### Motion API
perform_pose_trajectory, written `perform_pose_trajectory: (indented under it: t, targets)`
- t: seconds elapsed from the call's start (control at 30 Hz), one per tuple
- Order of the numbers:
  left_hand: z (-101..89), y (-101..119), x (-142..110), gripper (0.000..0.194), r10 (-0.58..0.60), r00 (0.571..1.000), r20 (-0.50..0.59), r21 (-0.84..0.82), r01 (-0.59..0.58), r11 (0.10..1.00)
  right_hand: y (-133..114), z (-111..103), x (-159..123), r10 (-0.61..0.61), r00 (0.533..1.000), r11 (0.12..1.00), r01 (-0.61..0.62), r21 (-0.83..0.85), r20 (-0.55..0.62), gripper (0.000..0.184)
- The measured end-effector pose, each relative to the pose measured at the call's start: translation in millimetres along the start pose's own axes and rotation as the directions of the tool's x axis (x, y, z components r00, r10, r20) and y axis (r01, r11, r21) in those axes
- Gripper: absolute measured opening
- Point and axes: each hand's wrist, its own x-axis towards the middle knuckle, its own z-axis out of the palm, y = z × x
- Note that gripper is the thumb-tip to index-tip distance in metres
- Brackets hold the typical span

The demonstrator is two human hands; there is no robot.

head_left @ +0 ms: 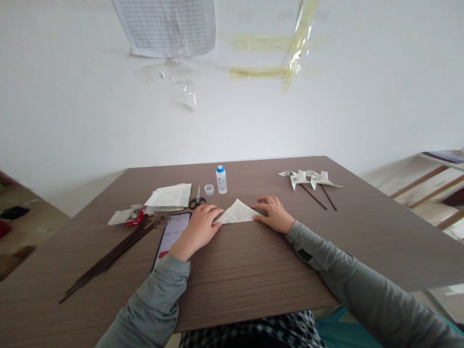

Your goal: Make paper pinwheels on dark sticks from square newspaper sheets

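Observation:
A sheet of printed paper (237,212), folded into a triangle with its point away from me, lies on the table in front of me. My left hand (203,223) grips its left corner between thumb and fingers. At the opposite corner, my right hand (274,214) has thumb and fingertips on the paper. Just beyond my left hand are black-handled scissors (197,199) and a small translucent cup (209,189). A white bottle with a blue cap (221,180) stands upright behind the paper. Partly under my left forearm lies a phone (173,237) showing a timer.
Paper sheets (169,197) are stacked at the left, near an opened red box (135,215) of small metal pieces. Several dark sticks (105,258) lie bundled on the left. Two paper pinwheels (308,179) on sticks rest at the back right. A white wall (246,130) rises behind the table.

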Motion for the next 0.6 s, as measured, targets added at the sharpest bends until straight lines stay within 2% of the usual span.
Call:
perform_pose_trajectory:
  t: [0.23,0.6]
  targets:
    - [1.6,4,1,0.045,0.0,0.999,0.039,0.011,0.0,1.0,3,9,3,-0.076,0.997,0.995,0.077,0.056,-0.025,0.044]
    - [2.5,2,1,0.052,0.038,0.999,0.027,-0.014,-0.037,0.999,4,11,4,-0.093,0.993,0.989,0.099,0.108,-0.067,0.04]
